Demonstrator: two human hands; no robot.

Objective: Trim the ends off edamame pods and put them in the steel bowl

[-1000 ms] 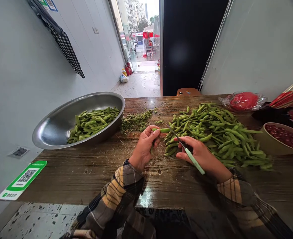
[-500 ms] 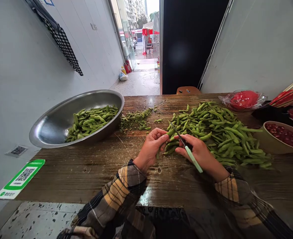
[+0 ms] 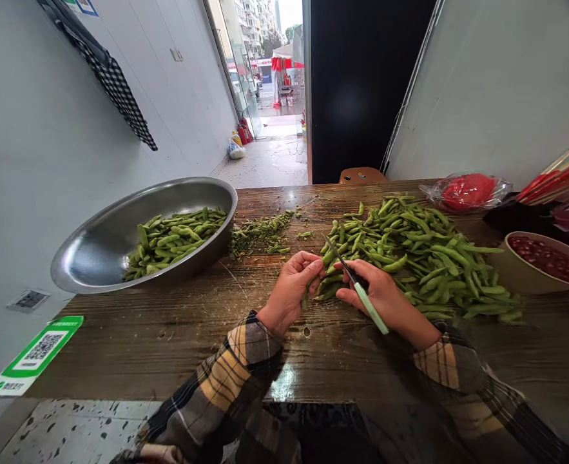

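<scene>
My left hand [image 3: 294, 287] is closed, thumb against fingers, around a green edamame pod [image 3: 305, 299] that hangs partly below the palm. In my right hand [image 3: 381, 296] is a pair of scissors [image 3: 372, 310] with pale green handles; its dark blades point up and left, near the left fingertips. Just beyond and right of both hands spreads a large heap of edamame pods [image 3: 448, 258]. Cut stems and trimmings [image 3: 262, 233] lie in a small pile left of the heap. More pods [image 3: 178, 235] rest inside a wide steel bowl [image 3: 88, 248].
The wooden table [image 3: 192, 341] carries a green QR-code card [image 3: 37, 351] at its left front. To the right stand a bowl of red pieces [image 3: 549, 261], a plastic-wrapped red item [image 3: 470, 191] and red-and-tan sticks [image 3: 559, 174]. An orange stool [image 3: 361, 175] shows behind the table.
The view has shifted slightly, so the surroundings sit a little further left. Both hands keep nearly the same pose, with the pod and scissors still in them.
</scene>
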